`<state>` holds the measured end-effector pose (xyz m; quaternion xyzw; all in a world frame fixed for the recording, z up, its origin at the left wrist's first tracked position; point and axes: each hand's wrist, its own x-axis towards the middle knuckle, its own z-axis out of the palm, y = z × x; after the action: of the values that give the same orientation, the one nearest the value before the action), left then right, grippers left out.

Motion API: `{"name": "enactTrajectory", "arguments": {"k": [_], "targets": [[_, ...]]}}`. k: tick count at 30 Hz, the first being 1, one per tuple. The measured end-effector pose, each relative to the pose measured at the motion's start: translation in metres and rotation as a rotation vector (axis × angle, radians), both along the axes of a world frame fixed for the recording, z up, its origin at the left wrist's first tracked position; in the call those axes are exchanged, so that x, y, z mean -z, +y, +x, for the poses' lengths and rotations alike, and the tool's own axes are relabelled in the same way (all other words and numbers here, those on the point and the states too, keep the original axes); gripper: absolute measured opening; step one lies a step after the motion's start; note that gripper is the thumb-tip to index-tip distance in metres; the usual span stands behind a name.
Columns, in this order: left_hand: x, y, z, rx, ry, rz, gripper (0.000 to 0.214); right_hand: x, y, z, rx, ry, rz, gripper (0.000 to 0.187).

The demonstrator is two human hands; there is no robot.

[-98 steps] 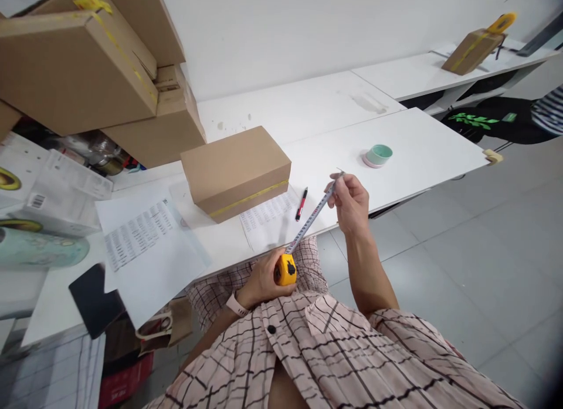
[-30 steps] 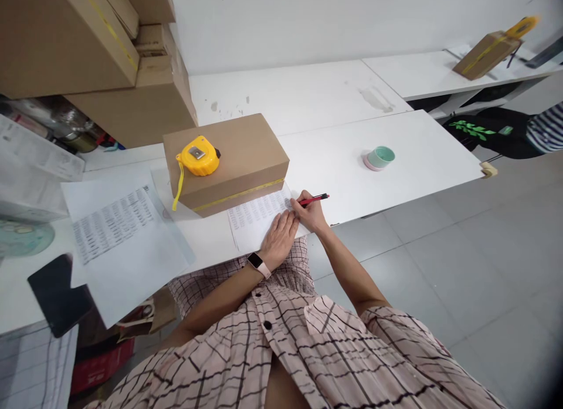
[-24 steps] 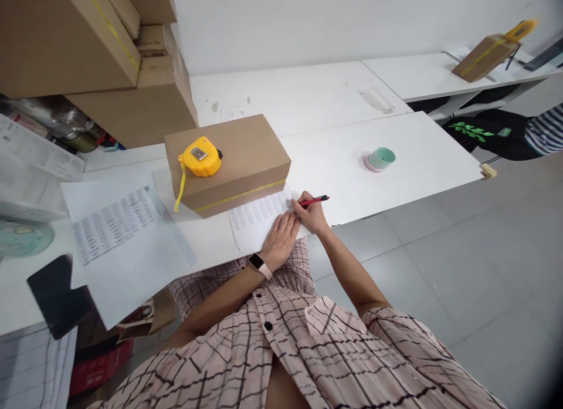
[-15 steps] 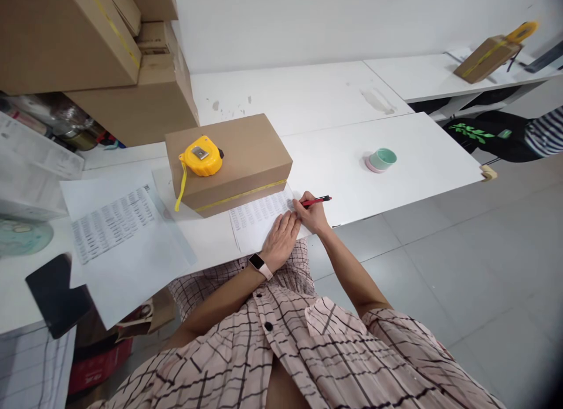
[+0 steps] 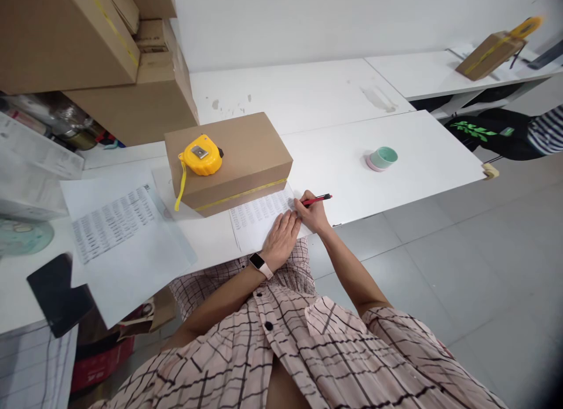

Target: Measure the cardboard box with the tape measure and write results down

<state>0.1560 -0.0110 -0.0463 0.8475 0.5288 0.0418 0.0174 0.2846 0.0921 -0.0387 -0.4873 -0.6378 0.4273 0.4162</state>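
Observation:
My right hand is closed around a red and black pen, its lower end hidden by my fingers at the right side of a printed sheet. Flat on the same sheet lies my left hand, fingers stretched out and beside my right hand. A closed brown cardboard box rests on the sheet's upper part. On top of the box sits a yellow tape measure, its strap hanging over the box edge.
A green cup stands on the white table to the right. At left lie more printed sheets and a dark flat object. Large cartons are stacked at the back left. Another box is far right.
Both hands, the pen, the box and the tape measure stay practically where they were. The view has shifted very slightly.

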Motion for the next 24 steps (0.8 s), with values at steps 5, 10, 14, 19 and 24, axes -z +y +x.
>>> {"name": "enactTrajectory", "arguments": {"k": [5, 10, 14, 19, 24], "targets": [[-0.002, -0.0004, 0.0, 0.0, 0.003, -0.013, 0.056, 0.0012, 0.0001, -0.0006, 0.007, 0.01, -0.009, 0.033], [-0.0007, -0.0007, -0.0004, 0.001, -0.002, -0.009, 0.057, -0.0004, 0.0, -0.0002, 0.031, 0.022, 0.002, 0.032], [-0.0001, -0.0007, -0.0005, -0.003, -0.003, -0.014, 0.057, -0.002, 0.0, 0.0, 0.035, 0.007, 0.012, 0.034], [-0.0006, -0.0008, -0.0004, 0.001, 0.001, -0.008, 0.057, -0.0019, -0.0002, -0.0003, 0.026, -0.01, 0.019, 0.033], [0.0001, -0.0006, -0.0001, -0.007, 0.009, -0.01, 0.057, 0.0011, 0.0, 0.0001, 0.023, -0.007, 0.013, 0.031]]}}
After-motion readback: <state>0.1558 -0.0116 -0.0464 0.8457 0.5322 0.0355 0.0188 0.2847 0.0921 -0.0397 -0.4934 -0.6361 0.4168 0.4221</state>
